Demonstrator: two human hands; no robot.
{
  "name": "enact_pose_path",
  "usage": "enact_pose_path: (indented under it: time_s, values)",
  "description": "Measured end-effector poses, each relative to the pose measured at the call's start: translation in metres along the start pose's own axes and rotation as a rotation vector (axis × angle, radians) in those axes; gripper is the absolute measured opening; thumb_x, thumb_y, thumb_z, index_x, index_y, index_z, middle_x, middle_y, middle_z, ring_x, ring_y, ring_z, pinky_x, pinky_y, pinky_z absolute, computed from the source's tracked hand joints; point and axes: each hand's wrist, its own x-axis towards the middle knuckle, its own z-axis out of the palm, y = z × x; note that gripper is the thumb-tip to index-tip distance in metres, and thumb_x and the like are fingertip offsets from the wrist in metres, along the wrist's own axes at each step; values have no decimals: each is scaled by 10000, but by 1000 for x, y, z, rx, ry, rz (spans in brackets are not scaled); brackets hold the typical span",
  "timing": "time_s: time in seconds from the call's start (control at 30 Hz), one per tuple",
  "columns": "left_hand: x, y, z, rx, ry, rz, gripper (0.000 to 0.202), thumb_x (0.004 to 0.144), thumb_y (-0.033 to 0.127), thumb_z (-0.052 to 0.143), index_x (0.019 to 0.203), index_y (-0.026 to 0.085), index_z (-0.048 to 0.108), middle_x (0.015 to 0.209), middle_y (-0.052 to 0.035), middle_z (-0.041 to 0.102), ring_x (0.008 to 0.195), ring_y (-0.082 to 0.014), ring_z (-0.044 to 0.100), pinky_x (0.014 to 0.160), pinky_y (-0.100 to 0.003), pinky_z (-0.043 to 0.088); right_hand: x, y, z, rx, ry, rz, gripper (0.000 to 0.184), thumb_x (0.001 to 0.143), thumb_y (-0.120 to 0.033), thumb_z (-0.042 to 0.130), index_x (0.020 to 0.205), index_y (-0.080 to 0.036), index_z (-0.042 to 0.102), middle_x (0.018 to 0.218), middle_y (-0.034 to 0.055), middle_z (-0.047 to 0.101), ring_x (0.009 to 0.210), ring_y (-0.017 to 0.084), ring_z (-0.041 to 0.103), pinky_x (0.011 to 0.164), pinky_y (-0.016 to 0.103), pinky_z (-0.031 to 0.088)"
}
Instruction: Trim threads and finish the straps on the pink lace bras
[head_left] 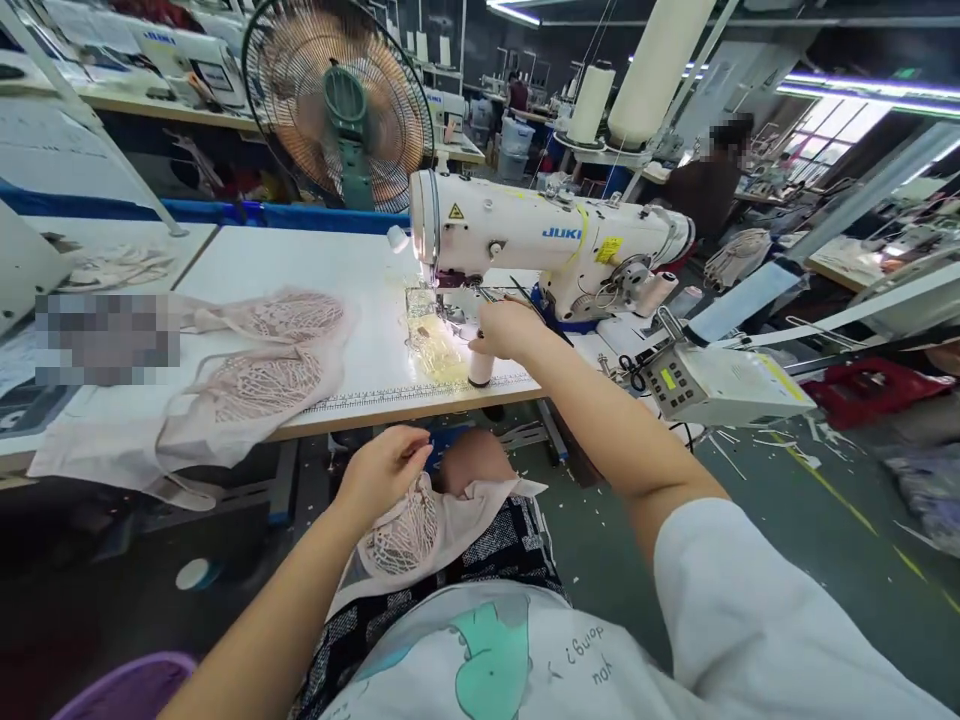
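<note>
A pale pink bra [401,540] was laid across the lap, over dark patterned clothing [510,545], with one lace cup turned upward. Its lace and plain cloth appeared to be joined already, but how much sewing was left could not be judged. No stitching was seen under way at the sewing machine [517,225]: no part of the bra was placed beneath its lit end, and only a yellowish patch of tape [435,355] could be made out in front. The left hand [386,465] was poised just above the bra, its fingers loosely curled and its thumb brought close to them; whether anything was pinched there could not be told. The right hand [508,330] was stretched out beside the machine's lit end, its fingers bent. A spool of thread [481,371] was set just below its fingertips, and whether that was gripped could not be told. Further pink lace pieces [266,385] were spread on the table [367,265] at the left; whether these were finished or waiting was not shown.
</note>
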Motion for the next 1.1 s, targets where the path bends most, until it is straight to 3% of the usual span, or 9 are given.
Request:
enact_pose_path:
  time_s: [0.13, 0.2, 0.27, 0.33, 0.43, 0.7, 0.87, 0.97, 1.1]
  values:
    - [60, 33, 2, -70, 150, 57, 388, 796, 397, 425, 1110, 179, 495, 1173, -92, 547, 1039, -195, 556, 881, -330, 479, -4, 2, -7, 29, 41, -18, 482, 714, -374, 654, 1065, -82, 500, 980, 176, 638, 862, 267, 616, 630, 286, 458]
    - [93, 45, 12, -80, 166, 67, 527, 737, 380, 536, 1207, 173, 418, 1260, -115, 484, 1142, -230, 486, 919, -358, 453, -8, 3, -8, 31, 52, -26, 486, 712, -359, 659, 1069, -80, 483, 966, 168, 643, 848, 254, 622, 619, 272, 455]
    - [118, 54, 22, -75, 153, 52, 580, 704, 337, 595, 1223, 167, 398, 1209, -125, 521, 1106, -247, 507, 884, -384, 462, -13, 6, -8, 24, 65, -38, 399, 754, -300, 612, 1059, -82, 476, 947, 156, 647, 831, 231, 626, 609, 255, 446]
    - [131, 60, 30, -64, 127, 24, 445, 733, 297, 580, 1139, 158, 466, 1024, -98, 603, 939, -224, 578, 787, -385, 487, -20, 11, -8, 10, 70, -51, 290, 800, -229, 540, 1039, -77, 482, 930, 152, 650, 814, 212, 628, 598, 244, 437]
    - [137, 65, 38, -49, 94, -7, 255, 794, 289, 540, 998, 138, 531, 859, -45, 599, 768, -161, 574, 700, -347, 485, -28, 19, -8, -12, 64, -90, 181, 836, -176, 470, 988, -89, 516, 932, 142, 646, 825, 202, 622, 611, 238, 433]
    - [146, 67, 42, -57, 68, -27, 279, 785, 288, 542, 1027, 152, 517, 891, -43, 593, 798, -166, 561, 701, -334, 458, -26, 32, -9, -61, 38, -118, 195, 815, -128, 453, 971, -116, 569, 957, 168, 585, 816, 233, 611, 611, 278, 444]
    - [153, 62, 46, -73, 59, 8, 292, 758, 323, 524, 1019, 192, 515, 903, -51, 614, 834, -217, 580, 700, -336, 454, -24, 43, -14, -63, 11, -233, 148, 779, -117, 496, 833, -175, 621, 906, 99, 598, 866, 239, 594, 598, 273, 424]
    - [157, 59, 47, -91, 46, 45, 295, 754, 341, 521, 1011, 197, 512, 890, -42, 624, 833, -212, 588, 708, -322, 460, -27, 56, -16, -78, 108, -259, 143, 748, -107, 528, 834, -191, 607, 879, 60, 606, 850, 217, 591, 562, 248, 395]
    - [162, 58, 48, -115, 46, 77, 293, 752, 346, 517, 1003, 195, 510, 879, -34, 628, 833, -195, 590, 733, -308, 464, -31, 69, -16, -70, 311, -195, 113, 814, -168, 484, 869, -179, 582, 851, 65, 591, 822, 207, 583, 529, 245, 365]
